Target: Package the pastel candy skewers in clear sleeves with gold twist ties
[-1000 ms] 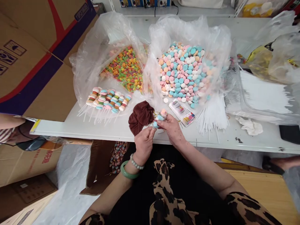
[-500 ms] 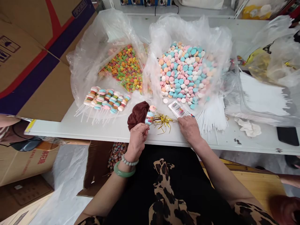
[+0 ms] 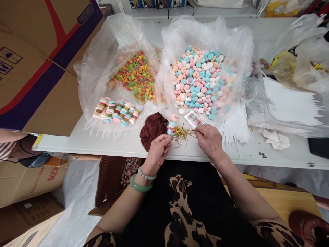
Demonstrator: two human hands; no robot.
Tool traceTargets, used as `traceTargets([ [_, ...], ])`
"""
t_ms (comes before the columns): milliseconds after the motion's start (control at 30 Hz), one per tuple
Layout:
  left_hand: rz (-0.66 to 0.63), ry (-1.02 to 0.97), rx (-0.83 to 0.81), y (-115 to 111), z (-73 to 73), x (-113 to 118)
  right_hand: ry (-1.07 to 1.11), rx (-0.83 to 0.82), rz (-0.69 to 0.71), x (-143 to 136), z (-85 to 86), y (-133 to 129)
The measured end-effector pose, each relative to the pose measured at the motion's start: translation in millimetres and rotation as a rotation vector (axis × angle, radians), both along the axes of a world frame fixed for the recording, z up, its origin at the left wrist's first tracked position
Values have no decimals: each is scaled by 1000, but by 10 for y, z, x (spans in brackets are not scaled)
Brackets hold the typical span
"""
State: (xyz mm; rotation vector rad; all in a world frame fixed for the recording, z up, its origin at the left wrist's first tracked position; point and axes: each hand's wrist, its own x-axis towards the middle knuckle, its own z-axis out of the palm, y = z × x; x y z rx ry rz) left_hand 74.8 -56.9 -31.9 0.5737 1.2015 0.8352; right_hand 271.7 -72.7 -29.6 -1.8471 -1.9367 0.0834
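Just above the left hand [image 3: 157,149], stacked candy skewer [image 3: 172,124] pinched by its lower end between thumb and fingers, nearly upright, pink at the top and blue lower down. Gripped a second ago with both hands together, now with the left alone. Shifted slightly toward the right hand [image 3: 210,141] since half a second ago, away from the brown cloth [image 3: 153,131]; now overlapping the left side of the gold twist ties [image 3: 183,133], touching or not, cannot tell. To the right of that heap, right thumb and fingertips pinched on the end of one gold strand, much as half a second ago. Brown cloth scrunched just left of the left fingertips. Right beyond the right fingertips, printed packet [image 3: 194,118]; to its right, fanned white sticks [image 3: 234,128]. Farther off to the left of the left hand, row of marshmallow skewers [image 3: 117,110], sticks pointing nearward. Beyond both hands, pastel marshmallows [image 3: 196,82] and ring gummies [image 3: 140,77] heaped on clear plastic. Around the left wrist, beaded bracelet [image 3: 146,174] and green bangle [image 3: 139,186].
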Motion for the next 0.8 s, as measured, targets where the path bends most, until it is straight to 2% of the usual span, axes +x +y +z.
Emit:
traceTargets([
  [100,27,-13,-25,-20,5,84,-9,116,126,-345,63,-33],
  [200,5,-88,-31,-38,-2,127,-116,191,164,-593,54,-61],
  [300,-28,-150,-21,-48,-38,118,-144,205,136,-660,-4,-81],
  [400,0,-180,6,-56,-76,105,-27,153,145,-658,-68,-90],
  [500,46,-152,69,-62,-73,104,384,-12,83,-668,-118,-75],
  [600,50,-97,157,-60,-29,91,1038,-301,-5,-677,-141,-36],
  [667,4,-90,173,-53,5,74,1390,-465,10,-673,-135,-7],
  [733,-46,-104,155,-39,28,53,1569,-536,53,-654,-117,18],
  [800,-102,-126,112,-18,33,20,1629,-534,75,-616,-94,36],
])
